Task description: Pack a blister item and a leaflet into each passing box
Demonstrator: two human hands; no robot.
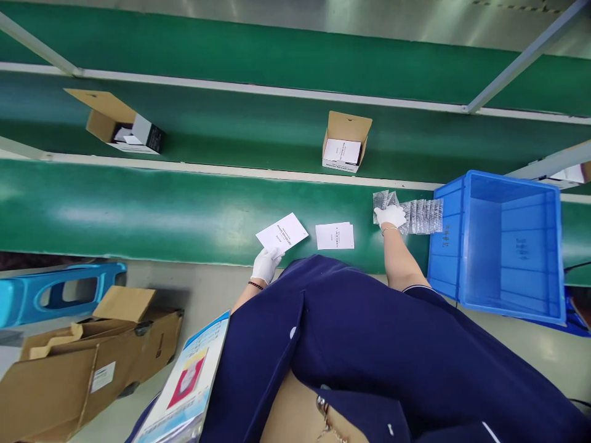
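Observation:
My left hand (266, 264), in a white glove, pinches the lower edge of a white printed booklet (282, 232), which it holds at a slant over the green bench. To the right of it lie a few more white booklets (335, 236), slightly fanned. My right hand (391, 216), gloved too, has its fingers closed on a bubble-wrap bag (380, 200) at the left end of a row. Several overlapping bubble-wrap bags (422, 216) stretch from there to the blue bin; their contents cannot be made out.
A blue plastic bin (501, 240) stands at the right. On the moving-belt-like strip behind a white rail sit an open carton with booklets (340, 154) and another open box (133, 134). At lower left are a cardboard box (69, 375) and a blue stool (28, 298).

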